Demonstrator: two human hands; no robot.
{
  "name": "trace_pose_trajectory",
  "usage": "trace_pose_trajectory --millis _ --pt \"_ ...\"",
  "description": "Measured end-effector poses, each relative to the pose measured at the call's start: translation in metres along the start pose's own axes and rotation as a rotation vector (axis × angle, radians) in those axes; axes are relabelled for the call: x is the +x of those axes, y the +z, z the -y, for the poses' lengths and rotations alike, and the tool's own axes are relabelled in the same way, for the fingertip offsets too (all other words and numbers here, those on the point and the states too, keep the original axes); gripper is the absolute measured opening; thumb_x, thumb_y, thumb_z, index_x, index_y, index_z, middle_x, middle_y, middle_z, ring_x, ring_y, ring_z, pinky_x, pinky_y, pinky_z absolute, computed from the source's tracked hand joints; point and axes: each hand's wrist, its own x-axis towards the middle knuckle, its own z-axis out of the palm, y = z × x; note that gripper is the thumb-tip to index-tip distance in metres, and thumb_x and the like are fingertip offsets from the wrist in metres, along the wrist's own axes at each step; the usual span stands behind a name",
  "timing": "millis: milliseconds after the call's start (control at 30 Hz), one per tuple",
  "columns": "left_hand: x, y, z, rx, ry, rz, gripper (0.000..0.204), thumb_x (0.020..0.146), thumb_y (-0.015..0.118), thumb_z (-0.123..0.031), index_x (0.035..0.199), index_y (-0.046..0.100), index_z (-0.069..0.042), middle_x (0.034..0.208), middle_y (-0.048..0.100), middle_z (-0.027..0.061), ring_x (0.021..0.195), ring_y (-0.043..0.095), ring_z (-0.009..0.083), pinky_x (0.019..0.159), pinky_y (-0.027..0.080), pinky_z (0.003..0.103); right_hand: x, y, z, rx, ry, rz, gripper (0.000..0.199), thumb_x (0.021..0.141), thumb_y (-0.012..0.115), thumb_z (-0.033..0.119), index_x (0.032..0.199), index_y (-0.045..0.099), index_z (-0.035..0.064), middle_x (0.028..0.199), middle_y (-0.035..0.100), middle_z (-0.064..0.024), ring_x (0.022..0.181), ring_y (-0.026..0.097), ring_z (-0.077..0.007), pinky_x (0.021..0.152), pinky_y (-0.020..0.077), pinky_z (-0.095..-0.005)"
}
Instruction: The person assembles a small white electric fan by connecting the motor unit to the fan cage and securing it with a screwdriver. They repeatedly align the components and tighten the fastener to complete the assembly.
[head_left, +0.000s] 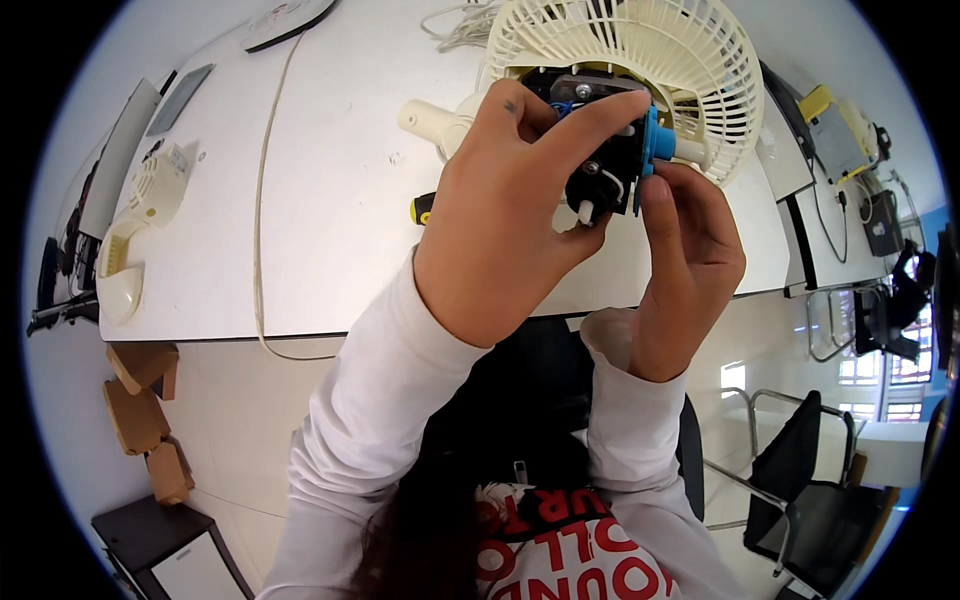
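Dark hair [420, 545] hangs closest, low down, beside a top with big red letters [560, 550]. Past it, two hands work on a black motor [612, 165], which is held up over the white table [340, 200], right by a cream fan cage [680, 50].

It looks like the job is partway done. One blue piece [655, 140] sits against the motor's right side. Wires and screws show, with no cover around them, so that bit seems left to do. On the far left of the table lies a cream shell with slots [160, 185]; maybe it is the cover.

The left hand [510, 210] has its back turned up. Its fingers go over the top of the motor and its thumb is underneath, so it is wrapped tight on the motor. The right hand [690, 240] comes up from below, with its fingers curled. Its thumb and first finger look pinched on the blue piece's bottom edge. Both arms are bent and reach forward.
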Motion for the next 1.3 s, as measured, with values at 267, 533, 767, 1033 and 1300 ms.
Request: trace_pose_trajectory --millis 267,533,767,1033,1300 --pt "-0.002 0.002 0.0 0.037 0.03 -0.062 0.077 0.057 0.081 0.001 0.127 0.063 -0.026 0.087 0.049 0.0067 0.073 0.054 0.019 0.065 0.052 0.03 0.004 -0.006 -0.004 0.024 -0.019 0.041 0.015 0.084 0.071 -0.001 0.099 0.068 -0.0031 0.095 0.066 -0.0078 0.087 0.062 -0.0133 0.081 0.0495 -0.0247" --pt "-0.001 0.005 -0.011 0.0 -0.054 -0.034 0.075 0.059 0.079 0.003 0.127 0.063 -0.024 0.087 0.047 0.0075 0.071 0.053 0.0185 0.061 0.051 0.03 0.014 -0.017 0.004 -0.135 -0.114 0.098 0.015 0.081 0.072 -0.004 0.096 0.068 -0.0035 0.094 0.066 -0.0095 0.087 0.062 -0.0142 0.079 0.0504 -0.0249" --pt "-0.004 0.012 -0.019 0.05 -0.065 -0.072 0.076 0.06 0.077 0.005 0.129 0.061 -0.024 0.09 0.046 0.0079 0.071 0.052 0.0189 0.06 0.05 0.031 0.007 -0.015 0.003 -0.058 -0.056 0.023 0.013 0.083 0.07 -0.004 0.096 0.067 -0.0037 0.095 0.065 -0.0085 0.088 0.062 -0.0132 0.073 0.0492 -0.0212" --pt "-0.004 0.013 -0.019 0.045 -0.059 -0.072 0.078 0.06 0.077 0.007 0.129 0.061 -0.023 0.091 0.045 0.0081 0.071 0.053 0.0192 0.059 0.05 0.03 0.005 -0.015 0.006 -0.078 -0.026 0.003 0.011 0.083 0.07 -0.004 0.094 0.066 -0.0031 0.097 0.066 -0.0097 0.089 0.063 -0.014 0.073 0.05 -0.0221" --pt "-0.007 0.011 -0.023 0.078 -0.022 -0.043 0.067 0.066 0.07 0.006 0.13 0.057 -0.012 0.098 0.044 0.0178 0.083 0.053 0.031 0.069 0.049 0.036 0.008 -0.014 0.013 -0.124 -0.065 0.068 0.013 0.083 0.07 -0.006 0.095 0.067 -0.0043 0.097 0.064 -0.0102 0.09 0.062 -0.0136 0.07 0.0506 -0.0209"
